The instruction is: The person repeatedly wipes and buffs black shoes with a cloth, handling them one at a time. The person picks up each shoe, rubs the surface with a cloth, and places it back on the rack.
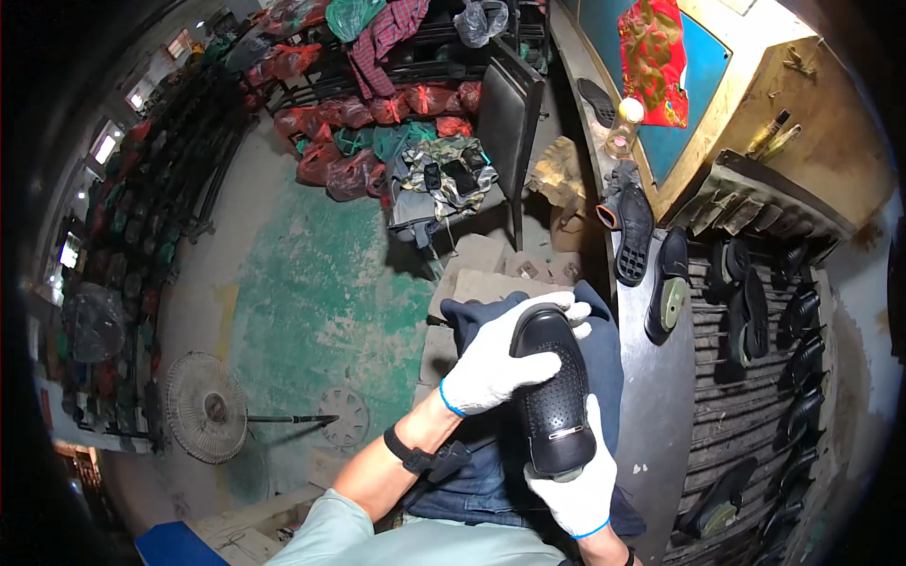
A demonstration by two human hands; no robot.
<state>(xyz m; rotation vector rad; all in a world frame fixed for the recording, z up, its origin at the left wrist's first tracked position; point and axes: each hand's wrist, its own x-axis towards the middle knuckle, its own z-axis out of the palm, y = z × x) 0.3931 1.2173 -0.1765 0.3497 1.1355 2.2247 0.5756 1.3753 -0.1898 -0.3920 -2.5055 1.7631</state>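
Note:
Above my lap I hold a black leather shoe point(559, 401) with both hands. Its upper has many small perforations, and a narrow silver metal trim crosses it near the end closest to me. White knit gloves with blue cuffs cover both hands. My left hand point(500, 366) wraps the far end from the left, thumb lying over the perforated upper and fingertips showing past the far rim. My right hand point(580, 492) grips the near end from below and the right, its thumb along the side. The shoe's underside is mostly hidden.
At my right runs a metal bench point(651, 453) carrying a black shoe point(669, 283) and a black sole point(634, 241). Beyond it, a slatted rack point(722, 415) holds several dark shoes. A standing fan point(207, 407) is at left; a black chair point(510, 123) stands ahead near red bags point(349, 174).

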